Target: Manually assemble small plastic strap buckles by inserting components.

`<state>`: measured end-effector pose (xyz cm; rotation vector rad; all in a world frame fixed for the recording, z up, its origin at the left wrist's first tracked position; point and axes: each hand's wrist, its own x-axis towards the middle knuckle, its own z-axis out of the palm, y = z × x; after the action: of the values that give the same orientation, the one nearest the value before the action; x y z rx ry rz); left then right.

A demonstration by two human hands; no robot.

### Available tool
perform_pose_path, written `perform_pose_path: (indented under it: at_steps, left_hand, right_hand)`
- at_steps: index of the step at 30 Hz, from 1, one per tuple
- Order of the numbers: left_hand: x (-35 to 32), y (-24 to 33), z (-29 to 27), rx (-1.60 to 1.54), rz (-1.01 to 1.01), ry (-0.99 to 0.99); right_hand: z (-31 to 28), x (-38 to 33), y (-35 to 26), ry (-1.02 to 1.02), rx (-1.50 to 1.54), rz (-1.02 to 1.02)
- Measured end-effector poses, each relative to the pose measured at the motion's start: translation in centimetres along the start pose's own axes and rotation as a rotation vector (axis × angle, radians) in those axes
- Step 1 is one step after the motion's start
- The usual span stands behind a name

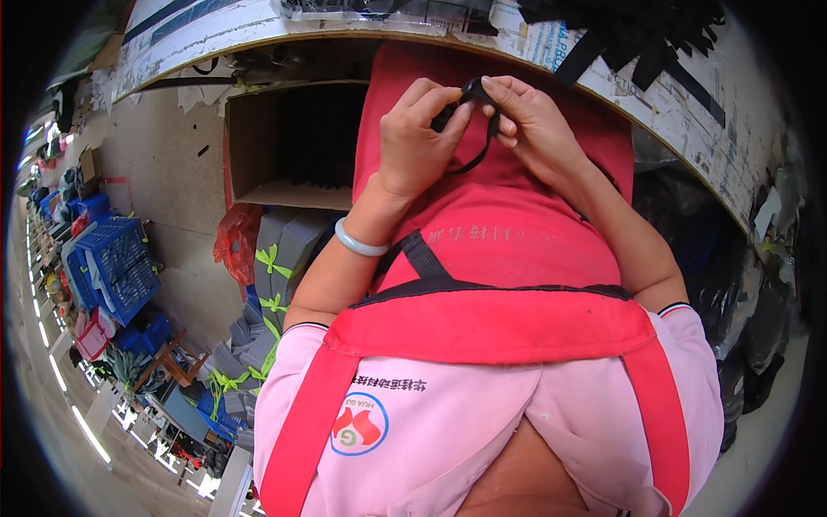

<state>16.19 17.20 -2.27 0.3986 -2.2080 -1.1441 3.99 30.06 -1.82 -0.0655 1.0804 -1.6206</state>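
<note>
Pinching a thin black strap loop at upper centre of frame, left hand and right hand both closed on it over the red apron. Looks mid-step: the loop is still being worked between the fingers, more black straps waiting on the tabletop upper right, nothing visibly set down as finished.

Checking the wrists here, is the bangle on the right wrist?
No, the pale bangle circles the left wrist, while the right hand shows a bare wrist as both hands pinch a black strap.

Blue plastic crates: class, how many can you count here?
3 at least, all at far left: a large tilted crate, a small one behind, one lower down. Others may be hidden.
</note>
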Motion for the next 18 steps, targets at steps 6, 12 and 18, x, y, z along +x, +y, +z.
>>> perform_pose_path:
  at_steps: [6,12,18]
  left_hand:
    - [0.2,-0.9,-0.5,-0.072,0.048,-0.086]
    - [0.0,-0.7,-1.3,-0.901,-0.959,-0.126]
    - [0.5,0.1,-0.8,-0.961,-1.009,-0.112]
  right_hand:
    - [0.4,0.3,-0.3,0.025,-0.116,-0.043]
    - [0.4,0.0,-0.3,-0.009,-0.321,-0.149]
    - [1.6,-1.0,-0.9,0.032,-0.433,-0.593]
